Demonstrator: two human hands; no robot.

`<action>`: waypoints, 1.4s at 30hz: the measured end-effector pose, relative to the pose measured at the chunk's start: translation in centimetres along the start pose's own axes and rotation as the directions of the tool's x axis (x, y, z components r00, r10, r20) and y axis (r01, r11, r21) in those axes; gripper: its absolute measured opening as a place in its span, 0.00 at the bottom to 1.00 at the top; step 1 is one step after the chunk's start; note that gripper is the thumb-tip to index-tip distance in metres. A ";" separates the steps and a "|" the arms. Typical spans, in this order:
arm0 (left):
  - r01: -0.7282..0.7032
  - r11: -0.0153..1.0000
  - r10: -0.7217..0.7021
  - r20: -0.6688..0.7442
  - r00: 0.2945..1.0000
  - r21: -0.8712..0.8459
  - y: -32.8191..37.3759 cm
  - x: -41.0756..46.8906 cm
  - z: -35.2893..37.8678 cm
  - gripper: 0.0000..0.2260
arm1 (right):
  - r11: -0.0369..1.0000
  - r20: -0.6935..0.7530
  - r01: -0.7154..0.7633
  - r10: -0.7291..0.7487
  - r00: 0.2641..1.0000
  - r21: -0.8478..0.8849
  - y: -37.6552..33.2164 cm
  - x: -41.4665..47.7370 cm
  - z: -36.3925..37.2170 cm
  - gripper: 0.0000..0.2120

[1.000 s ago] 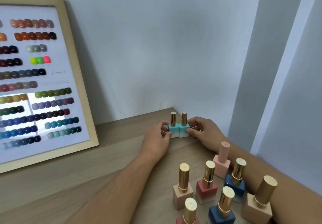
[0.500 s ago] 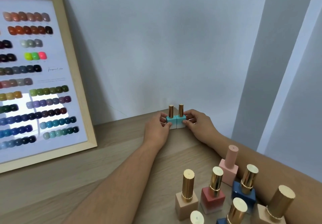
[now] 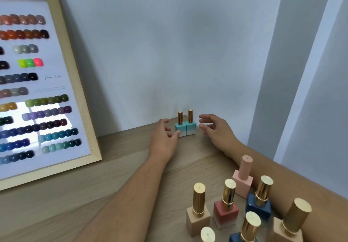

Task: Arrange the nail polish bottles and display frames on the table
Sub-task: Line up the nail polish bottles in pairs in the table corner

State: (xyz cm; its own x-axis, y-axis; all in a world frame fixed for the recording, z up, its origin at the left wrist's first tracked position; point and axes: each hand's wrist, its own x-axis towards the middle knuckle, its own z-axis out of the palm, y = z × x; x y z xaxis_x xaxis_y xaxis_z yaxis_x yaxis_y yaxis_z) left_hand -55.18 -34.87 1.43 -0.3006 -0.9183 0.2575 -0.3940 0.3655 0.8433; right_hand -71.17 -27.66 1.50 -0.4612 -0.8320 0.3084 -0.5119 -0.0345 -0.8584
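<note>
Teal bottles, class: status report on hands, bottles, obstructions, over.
Left hand open, thumb at left teal bottle. Right hand open, clear of right teal bottle. Pair upright, touching, by the wall. Nothing in the way.

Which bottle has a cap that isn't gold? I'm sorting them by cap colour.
The pale pink bottle, at the far end of the near cluster beside the right forearm. Its cap is matte pink like its body; every other bottle in view has a shiny gold cap.
</note>
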 end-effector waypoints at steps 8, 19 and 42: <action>-0.129 0.984 0.143 0.106 0.984 -0.124 0.8 -8.1 -4.4 0.08 | 0.984 -0.025 0.048 -0.044 0.999 0.172 -4.8 -7.1 -5.0 0.07; -0.158 0.958 0.247 0.412 0.877 -0.239 3.2 -16.8 -9.6 0.10 | 0.994 -0.086 0.022 -0.013 0.996 0.104 -7.9 -21.3 -12.5 0.07; -0.102 0.969 0.180 0.362 0.915 -0.224 0.7 -17.5 -7.8 0.08 | 0.984 -0.265 -0.177 0.169 0.949 -0.005 -4.1 -25.7 -9.7 0.08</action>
State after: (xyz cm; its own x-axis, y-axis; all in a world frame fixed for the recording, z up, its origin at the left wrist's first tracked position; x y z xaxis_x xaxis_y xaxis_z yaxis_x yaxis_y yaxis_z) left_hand -43.46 -19.75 1.23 -0.6600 -0.7194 0.2167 -0.1567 0.4139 0.8968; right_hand -64.26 -0.78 1.06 -0.7166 -0.6487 0.2562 -0.4260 0.1163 -0.8972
